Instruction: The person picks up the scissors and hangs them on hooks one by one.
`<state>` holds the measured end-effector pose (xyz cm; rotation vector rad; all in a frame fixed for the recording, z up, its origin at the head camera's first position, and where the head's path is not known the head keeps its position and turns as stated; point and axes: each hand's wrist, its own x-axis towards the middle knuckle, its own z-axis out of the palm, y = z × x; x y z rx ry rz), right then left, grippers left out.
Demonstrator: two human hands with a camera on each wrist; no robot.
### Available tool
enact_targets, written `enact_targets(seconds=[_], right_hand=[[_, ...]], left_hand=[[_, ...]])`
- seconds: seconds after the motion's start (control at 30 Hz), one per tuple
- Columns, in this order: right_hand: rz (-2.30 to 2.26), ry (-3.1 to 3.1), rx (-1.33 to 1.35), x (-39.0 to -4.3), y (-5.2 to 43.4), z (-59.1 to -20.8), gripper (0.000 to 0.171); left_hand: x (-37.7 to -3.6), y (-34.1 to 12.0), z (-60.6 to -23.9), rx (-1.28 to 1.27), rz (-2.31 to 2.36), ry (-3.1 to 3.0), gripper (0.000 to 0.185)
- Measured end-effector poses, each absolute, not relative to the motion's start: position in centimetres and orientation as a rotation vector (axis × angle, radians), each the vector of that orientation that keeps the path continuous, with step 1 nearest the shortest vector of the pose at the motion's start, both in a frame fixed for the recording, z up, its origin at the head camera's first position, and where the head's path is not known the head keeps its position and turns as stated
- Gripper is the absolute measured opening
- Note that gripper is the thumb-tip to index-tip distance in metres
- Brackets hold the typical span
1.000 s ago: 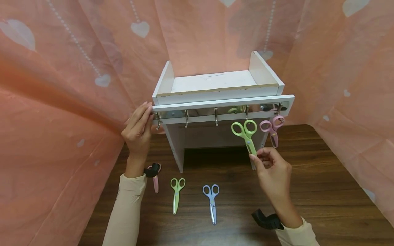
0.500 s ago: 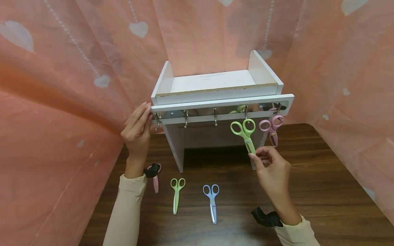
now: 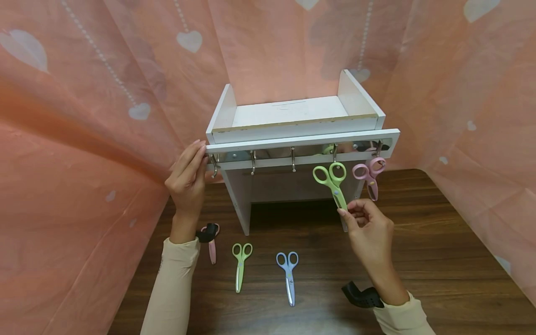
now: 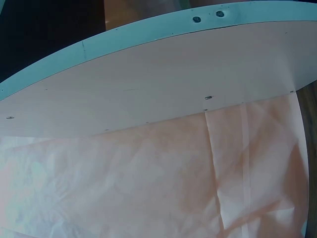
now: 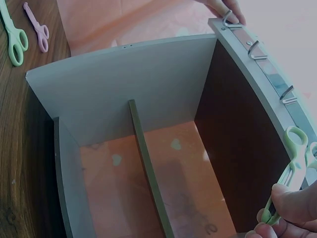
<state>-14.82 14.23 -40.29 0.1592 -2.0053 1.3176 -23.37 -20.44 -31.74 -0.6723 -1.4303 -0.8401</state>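
Note:
In the head view my right hand (image 3: 370,230) pinches green scissors (image 3: 335,184) by the blade end, thumb against fingertips. Their handles point up, and the right ring overlaps the tip of the fourth hook (image 3: 335,152) from the left. Pink scissors (image 3: 370,176) hang by a ring from the rightmost hook, blades down. My left hand (image 3: 186,181) rests with straight fingers on the left end of the white hook rail (image 3: 301,139); its thumb is mostly hidden. The right wrist view also shows the held green scissors (image 5: 297,158) close to the rail.
The rail fronts a white shelf unit (image 3: 234,200) on a dark wood table (image 3: 435,242). Blue scissors (image 3: 289,279), green scissors (image 3: 240,267) and pink scissors (image 3: 212,251), partly covered by a black wrist strap (image 3: 207,232), lie in front. Pink heart-patterned cloth (image 3: 272,46) surrounds everything.
My right hand and the green scissors have shifted very slightly left, still by the fourth hook. The left hand keeps its place on the rail.

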Motion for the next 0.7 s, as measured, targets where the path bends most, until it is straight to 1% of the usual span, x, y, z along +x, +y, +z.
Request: enact_targets(seconds=[0.27, 0.5, 0.7], right_hand=[[1.314, -2.02, 0.145, -15.08, 14.2, -40.48, 0.02], [1.341, -1.996, 0.155, -15.16, 14.07, -40.48, 0.017], [1.357, -1.979, 0.175, -15.53, 14.05, -40.7, 0.021]], left_hand=[[-23.36, -20.45, -31.76, -0.672, -0.844, -1.426, 0.038], [-23.79, -20.86, -32.08, -0.681, -0.821, -1.437, 0.035], [-23.52, -20.69, -31.88, -0.682, -0.824, -1.442, 0.035]])
